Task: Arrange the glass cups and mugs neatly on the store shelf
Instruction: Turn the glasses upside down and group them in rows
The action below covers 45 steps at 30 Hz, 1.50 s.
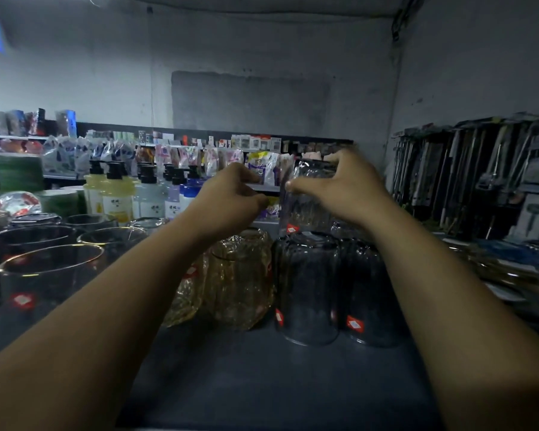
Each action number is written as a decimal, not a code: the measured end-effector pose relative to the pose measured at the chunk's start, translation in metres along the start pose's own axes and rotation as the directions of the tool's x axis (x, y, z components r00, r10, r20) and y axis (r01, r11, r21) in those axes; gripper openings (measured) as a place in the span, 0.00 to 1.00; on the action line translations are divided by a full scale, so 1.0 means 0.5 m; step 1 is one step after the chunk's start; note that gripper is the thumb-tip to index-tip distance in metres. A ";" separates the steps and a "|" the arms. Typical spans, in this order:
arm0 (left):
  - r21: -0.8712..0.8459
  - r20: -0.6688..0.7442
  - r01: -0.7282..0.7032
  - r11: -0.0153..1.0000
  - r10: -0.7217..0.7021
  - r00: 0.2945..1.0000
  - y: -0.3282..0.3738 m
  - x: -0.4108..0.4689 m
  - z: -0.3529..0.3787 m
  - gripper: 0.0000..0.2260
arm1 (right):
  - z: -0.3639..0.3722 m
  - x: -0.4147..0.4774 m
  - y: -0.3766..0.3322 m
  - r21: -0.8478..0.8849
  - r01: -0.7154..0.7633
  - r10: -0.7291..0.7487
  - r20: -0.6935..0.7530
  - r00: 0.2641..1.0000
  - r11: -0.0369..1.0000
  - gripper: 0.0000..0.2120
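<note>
1. Head view: the right hand grasps a clear glass cup raised over the dark upturned cups. The left hand is curled just beside it; I cannot tell whether it grips anything.
2. It is best lowered straight and slowly onto the shelf, in line and clear of the neighbouring glass.

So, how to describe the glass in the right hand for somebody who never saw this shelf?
On the dark shelf, find the upturned smoky glasses at the right. Directly above them the right hand grips a clear glass tumbler in crinkled plastic wrap. Only this one is held; the amber glasses and smoky ones stand on the shelf.
</note>
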<state>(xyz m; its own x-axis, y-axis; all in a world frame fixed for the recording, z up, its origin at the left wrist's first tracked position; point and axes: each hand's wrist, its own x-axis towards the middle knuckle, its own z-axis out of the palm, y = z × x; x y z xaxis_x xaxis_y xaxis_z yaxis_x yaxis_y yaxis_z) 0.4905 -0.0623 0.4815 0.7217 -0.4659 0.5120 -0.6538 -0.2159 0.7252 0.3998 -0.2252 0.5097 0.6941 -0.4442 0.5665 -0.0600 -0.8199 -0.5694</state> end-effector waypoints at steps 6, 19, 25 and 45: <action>0.063 0.002 -0.032 0.997 0.032 0.999 -0.001 0.002 0.013 0.15 | 0.016 0.015 -0.015 -0.185 -0.030 0.069 0.210 0.975 0.982 0.29; 0.187 0.077 -0.128 0.974 0.115 0.990 0.000 0.002 0.021 0.06 | 0.028 0.052 -0.033 -0.473 0.058 0.217 0.504 0.836 0.879 0.17; 0.259 0.172 -0.176 0.950 0.134 0.976 -0.002 -0.001 0.019 0.09 | 0.029 0.050 -0.029 -0.519 0.149 0.183 0.533 0.826 0.842 0.11; 0.268 0.405 -0.237 0.934 0.114 0.907 0.035 -0.022 0.034 0.13 | -0.135 -0.021 0.047 -0.560 0.300 0.131 0.603 0.787 0.772 0.21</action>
<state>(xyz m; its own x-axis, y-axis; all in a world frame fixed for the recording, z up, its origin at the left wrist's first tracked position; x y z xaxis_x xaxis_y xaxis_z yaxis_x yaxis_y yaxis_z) 0.4673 -0.0755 0.4805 0.4882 -0.7947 0.3607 -0.8425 -0.3214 0.4323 0.3427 -0.2640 0.5303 0.9709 -0.2391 0.0123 -0.2394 -0.9688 0.0639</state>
